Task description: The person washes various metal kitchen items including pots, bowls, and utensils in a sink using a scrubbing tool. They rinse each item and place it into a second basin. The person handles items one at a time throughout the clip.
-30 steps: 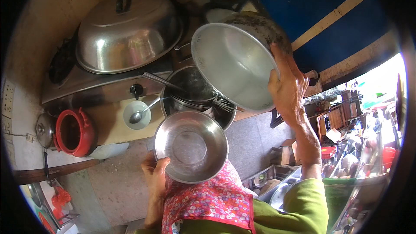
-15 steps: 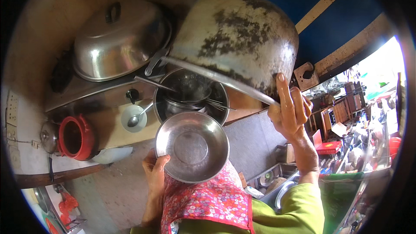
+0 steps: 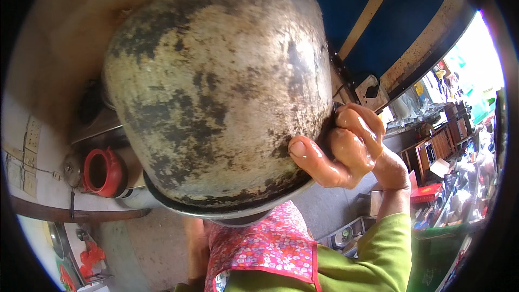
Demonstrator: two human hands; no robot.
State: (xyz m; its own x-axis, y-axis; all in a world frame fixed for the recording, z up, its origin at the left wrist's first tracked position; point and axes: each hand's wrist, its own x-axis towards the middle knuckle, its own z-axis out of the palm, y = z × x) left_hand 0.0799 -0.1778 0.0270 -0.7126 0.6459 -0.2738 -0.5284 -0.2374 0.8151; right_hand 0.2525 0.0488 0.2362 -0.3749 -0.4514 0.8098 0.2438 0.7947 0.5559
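Observation:
A large metal pot [image 3: 227, 92], its outside blotched with black soot, is tipped with its base toward me and fills the middle of the view. My right hand [image 3: 346, 148], wet and shiny, is closed around a grip on the pot's right side, fingers curled. Below the pot's lower rim shows a thin strip of the steel basin [image 3: 243, 220]. Of my left arm only the blurred wrist and forearm [image 3: 196, 246] are visible; the pot hides the fingers, so their hold cannot be made out.
A red round pot [image 3: 114, 172] stands on the counter at the left. Shelves, a red box [image 3: 426, 193] and piled bags fill the right. A grey crate [image 3: 348, 235] with small things sits low at right, above my green sleeve. A blue panel [image 3: 400, 16] rises behind.
The large pot has come closer and to the left, turning its base toward me. It now covers the domed lid, the bowls and most of the steel basin that my left hand held.

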